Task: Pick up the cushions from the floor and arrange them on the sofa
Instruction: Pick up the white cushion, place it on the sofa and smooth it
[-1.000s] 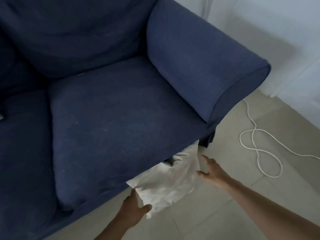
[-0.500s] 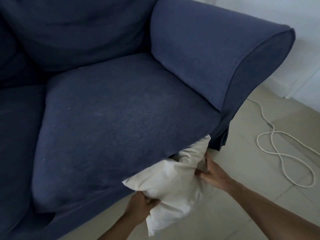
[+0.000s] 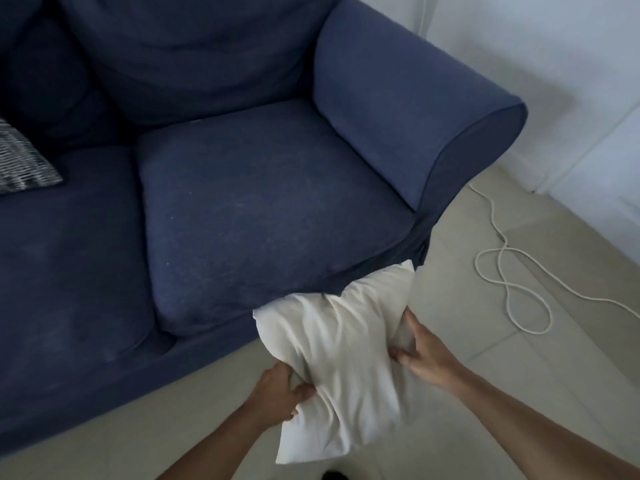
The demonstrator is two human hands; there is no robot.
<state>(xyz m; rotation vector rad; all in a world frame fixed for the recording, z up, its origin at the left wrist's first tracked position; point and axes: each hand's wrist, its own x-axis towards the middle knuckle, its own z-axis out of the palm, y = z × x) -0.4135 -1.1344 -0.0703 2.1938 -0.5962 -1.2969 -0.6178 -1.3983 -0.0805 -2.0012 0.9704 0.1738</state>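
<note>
Both hands, the left hand [image 3: 282, 393] and right hand [image 3: 424, 355], clamp the white cushion [image 3: 341, 355] at the blue sofa [image 3: 270, 209] front edge, above the floor; the pickup looks done, and next comes lifting it onto the seat.

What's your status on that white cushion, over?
Left hand and right hand both gripping white cushion, in front of sofa. Seat bare. Patterned cushion far left. Cord on floor, off right.
</note>
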